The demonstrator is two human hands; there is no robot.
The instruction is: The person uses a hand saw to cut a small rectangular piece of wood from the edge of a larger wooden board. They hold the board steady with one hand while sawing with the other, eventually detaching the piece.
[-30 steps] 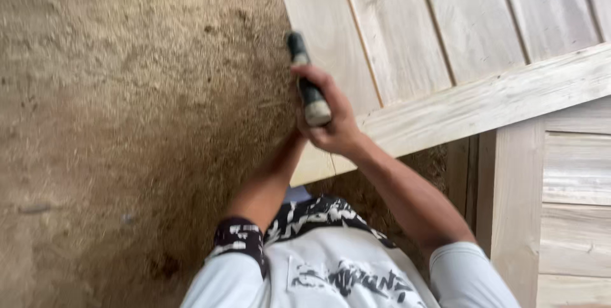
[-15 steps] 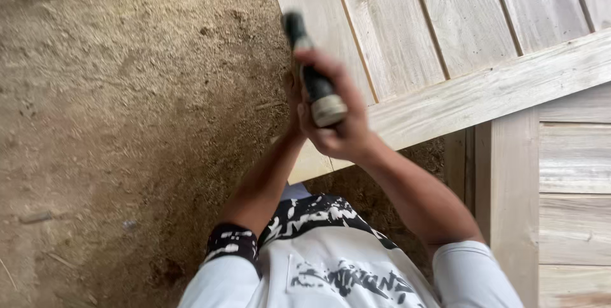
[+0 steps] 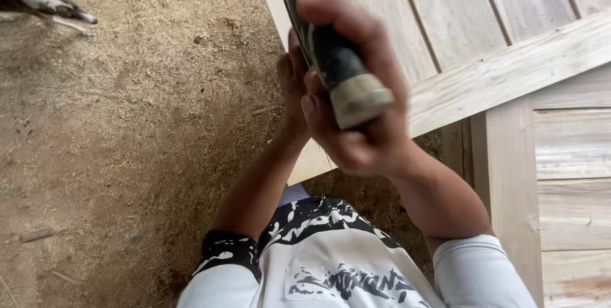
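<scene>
Right hand [image 3: 363, 123]: clenched round black tool handle [image 3: 331, 53].
Left hand [image 3: 294, 88]: behind handle, grip hidden.
Right: wooden panel [image 3: 484, 34].
Far left: dog [image 3: 44, 4] on sawdust floor [image 3: 127, 142].

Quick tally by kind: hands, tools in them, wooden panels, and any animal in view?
Hands: 2, the right hand wrapped round the handle, the left hand just behind it
Dark-handled tool: 1, head out of frame
Wooden plank panels: 2, the upper panel and the lower panel
Animal on the dirt, top left: 1
Total: 6
</scene>
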